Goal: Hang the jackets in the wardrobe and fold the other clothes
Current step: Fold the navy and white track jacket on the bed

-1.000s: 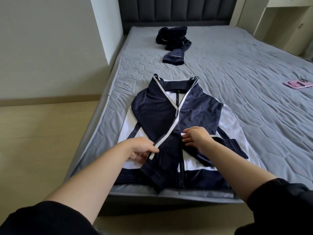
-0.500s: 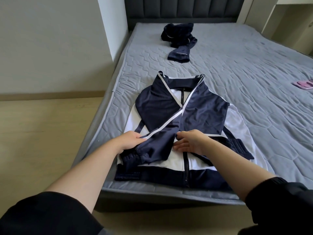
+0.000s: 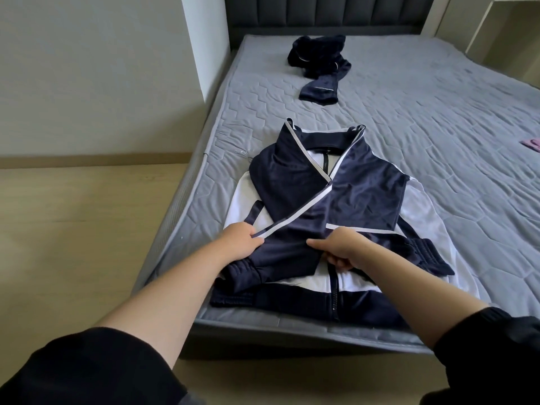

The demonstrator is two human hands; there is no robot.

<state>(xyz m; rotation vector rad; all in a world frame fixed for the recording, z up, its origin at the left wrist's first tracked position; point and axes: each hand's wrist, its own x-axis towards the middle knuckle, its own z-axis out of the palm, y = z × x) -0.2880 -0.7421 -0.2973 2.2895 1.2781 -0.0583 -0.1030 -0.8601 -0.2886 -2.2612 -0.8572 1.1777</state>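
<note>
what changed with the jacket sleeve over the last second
The left hand drew the striped sleeve leftward across the jacket, laying it flatter; it still pinches the stripe. The right hand shifted down to grip the sleeve's lower edge. The dark garment on the bed stayed put.

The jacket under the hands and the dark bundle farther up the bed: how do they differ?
The jacket lies spread flat with sleeves crossed over its front; the dark bundle is crumpled in a heap. The jacket has large white panels; the dark bundle shows only thin pale stripes. Both are navy and lie on the bed.
</note>
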